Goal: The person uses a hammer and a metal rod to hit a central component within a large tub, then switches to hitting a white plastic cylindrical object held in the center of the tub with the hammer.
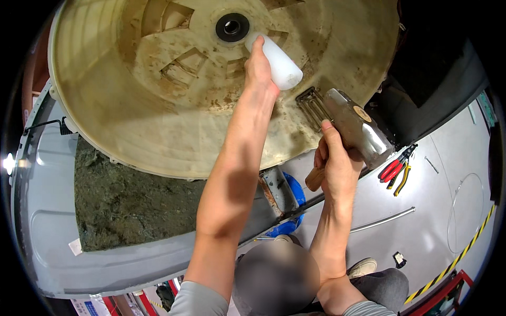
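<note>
My left hand (258, 71) is wrapped round a thick white plastic cylinder (282, 63), which lies at a slant over the tub with its upper end close to the black-ringed centre hub (232, 27). Closed in my right hand (337, 166) is a club hammer; its big shiny steel head (361, 129) tilts above the tub's lower right rim, and the end of its wooden handle (314, 179) pokes out below my fingers. Under both hands is a large round cream-coloured plastic tub (132, 142), stained brown, with recesses around the hub. A metal heating element (311, 108) sits beside the hammer head.
Below the tub lies a dark, dirty mat (132, 205) on a grey metal panel (52, 231). Red-handled and yellow-handled pliers (398, 171), a metal tube (385, 218) and a wire loop (464, 210) are on the floor at right. A blue round object (290, 210) is underneath.
</note>
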A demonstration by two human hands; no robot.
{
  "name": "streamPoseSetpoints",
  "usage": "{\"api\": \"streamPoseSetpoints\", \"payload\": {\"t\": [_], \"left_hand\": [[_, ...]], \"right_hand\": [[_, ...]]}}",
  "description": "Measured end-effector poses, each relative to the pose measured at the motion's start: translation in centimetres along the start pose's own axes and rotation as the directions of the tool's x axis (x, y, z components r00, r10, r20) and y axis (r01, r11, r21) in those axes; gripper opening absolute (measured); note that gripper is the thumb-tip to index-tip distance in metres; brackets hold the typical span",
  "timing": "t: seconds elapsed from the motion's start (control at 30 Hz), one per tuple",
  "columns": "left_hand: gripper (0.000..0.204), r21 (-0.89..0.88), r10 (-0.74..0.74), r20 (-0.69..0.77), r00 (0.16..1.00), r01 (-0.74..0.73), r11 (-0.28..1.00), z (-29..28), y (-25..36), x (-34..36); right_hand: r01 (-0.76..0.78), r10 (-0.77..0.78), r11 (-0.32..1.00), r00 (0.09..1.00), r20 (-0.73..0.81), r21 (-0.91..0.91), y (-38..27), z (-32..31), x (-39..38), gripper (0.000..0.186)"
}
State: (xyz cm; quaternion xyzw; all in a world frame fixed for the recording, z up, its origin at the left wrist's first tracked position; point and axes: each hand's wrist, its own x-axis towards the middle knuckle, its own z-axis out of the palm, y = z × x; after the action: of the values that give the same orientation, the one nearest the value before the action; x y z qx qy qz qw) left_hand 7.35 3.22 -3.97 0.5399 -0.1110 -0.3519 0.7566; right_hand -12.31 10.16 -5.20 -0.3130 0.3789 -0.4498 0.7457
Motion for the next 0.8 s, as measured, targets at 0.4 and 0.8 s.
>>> {"api": "streamPoseSetpoints", "payload": {"t": [0.4, 0.8], "left_hand": [[0.041, -0.085, -0.034, 0.131, 0.991, 0.045, 0.995, 1.3, 5.2, 2.2], [0.040, -0.027, -0.096, 0.156, 0.983, 0.101, 0.995, 1.4, 6.1, 4.1]], "right_hand": [[0.307, -0.262, 0.890, 0.949, 0.173, -0.338, 0.6, 0.8, 0.5, 0.015], [0.467, -0.425, 0.879, 0.859, 0.285, -0.098, -0.2, 7.6, 5.9, 0.017]]}}
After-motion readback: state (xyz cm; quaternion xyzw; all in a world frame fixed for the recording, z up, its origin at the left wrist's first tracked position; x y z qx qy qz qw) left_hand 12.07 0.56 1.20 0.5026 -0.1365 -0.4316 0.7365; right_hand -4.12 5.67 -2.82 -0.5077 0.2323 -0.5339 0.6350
